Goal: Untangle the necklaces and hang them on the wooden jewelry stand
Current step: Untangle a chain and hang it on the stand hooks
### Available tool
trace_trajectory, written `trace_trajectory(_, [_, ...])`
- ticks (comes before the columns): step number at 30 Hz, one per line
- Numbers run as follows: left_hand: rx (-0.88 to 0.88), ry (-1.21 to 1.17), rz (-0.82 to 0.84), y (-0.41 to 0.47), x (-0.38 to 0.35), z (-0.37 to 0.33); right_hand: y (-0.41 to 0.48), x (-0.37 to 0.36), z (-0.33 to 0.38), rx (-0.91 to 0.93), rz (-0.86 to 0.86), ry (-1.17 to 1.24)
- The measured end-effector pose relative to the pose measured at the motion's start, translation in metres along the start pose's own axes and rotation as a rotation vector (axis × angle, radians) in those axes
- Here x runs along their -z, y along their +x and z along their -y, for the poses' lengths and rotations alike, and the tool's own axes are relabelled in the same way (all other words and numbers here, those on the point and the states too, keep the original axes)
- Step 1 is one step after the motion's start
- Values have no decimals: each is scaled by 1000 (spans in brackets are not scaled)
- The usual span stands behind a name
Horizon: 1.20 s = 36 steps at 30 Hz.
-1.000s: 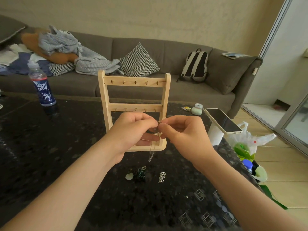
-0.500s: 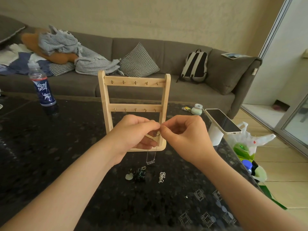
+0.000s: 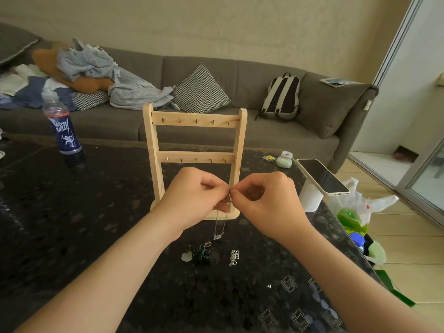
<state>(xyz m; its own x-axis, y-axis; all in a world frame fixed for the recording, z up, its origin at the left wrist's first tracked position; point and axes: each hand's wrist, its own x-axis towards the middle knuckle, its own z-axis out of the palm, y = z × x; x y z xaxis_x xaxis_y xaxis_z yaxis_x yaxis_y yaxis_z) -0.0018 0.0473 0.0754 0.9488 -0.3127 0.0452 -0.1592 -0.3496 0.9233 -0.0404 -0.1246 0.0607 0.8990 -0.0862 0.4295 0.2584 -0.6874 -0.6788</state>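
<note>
A wooden jewelry stand point(image 3: 194, 122) with two rows of small hooks stands upright on the dark table point(image 3: 72, 224). In front of its base, my left hand point(image 3: 194, 200) and my right hand point(image 3: 269, 200) meet fingertip to fingertip and both pinch the top of a thin silver necklace point(image 3: 219, 228). Its chain hangs down in a loop with a small bar pendant at the bottom, just above the table. On the table below lie a dark green tangled necklace point(image 3: 201, 254) with a pale heart pendant and a small silver chain point(image 3: 234, 257).
A blue bottle point(image 3: 61, 128) stands at the table's back left. At the right edge a phone point(image 3: 323, 176) rests on a white cup, with a small green case point(image 3: 284, 161) behind. A plastic bag point(image 3: 355, 212) sits on the floor. A grey sofa runs behind.
The hanging loop of the silver necklace has dropped lower and straightened out. My two hands have stayed together in front of the stand's base, shifting only slightly.
</note>
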Motion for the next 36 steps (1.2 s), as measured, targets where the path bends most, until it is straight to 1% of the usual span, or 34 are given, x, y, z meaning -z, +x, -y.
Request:
trace_trajectory(4, [-19,22,-2,0,0,0,0,2,-1,-27,1,69])
trace_trajectory(8, [7,-13,44,-1,5,-2,0,4,-1,-8,1,65])
trace_trajectory(18, [103,-120,129,-2,8,-3,1,10,-4,236,-15,-140])
trace_trajectory(24, [115,-135,132,-2,8,-4,2,13,-5,318,-2,-167])
trace_trajectory(29, [74,-167,133,-3,9,-2,3,13,-7,301,-20,-136])
trace_trajectory(33, [-5,-175,91,-2,7,0,3,15,-7,229,-49,-50])
trace_trajectory(36, [-35,-186,61,-1,6,2,3,15,-7,155,-40,19])
